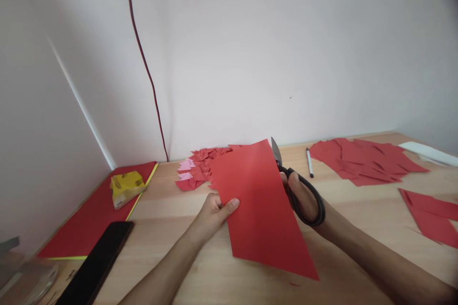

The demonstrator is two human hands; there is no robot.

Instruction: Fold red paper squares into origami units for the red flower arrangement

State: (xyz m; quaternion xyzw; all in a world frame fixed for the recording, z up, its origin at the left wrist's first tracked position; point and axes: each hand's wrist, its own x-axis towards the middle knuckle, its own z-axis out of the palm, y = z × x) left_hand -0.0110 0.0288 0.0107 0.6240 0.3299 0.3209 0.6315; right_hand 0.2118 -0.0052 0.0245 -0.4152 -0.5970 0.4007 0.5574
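Observation:
A large sheet of red paper (259,200) is held up above the wooden table. My left hand (216,212) pinches its left edge, thumb on the near face and fingers behind. At the sheet's right edge, my right hand (302,195) grips black-handled scissors (276,152). One dark blade shows beside the paper's upper right corner; the other is hidden, so I cannot tell how far the blades are apart. The right fingers are partly behind the sheet. Behind the paper lies a group of folded red and pink paper pieces (196,169).
Cut red paper pieces (365,162) are heaped at the back right, beside a white marker (309,163). More red pieces (434,217) lie at the right edge. On the left are a black phone (96,264), red sheets (78,214) and a yellow packet (127,188). A cable (141,50) hangs down the wall.

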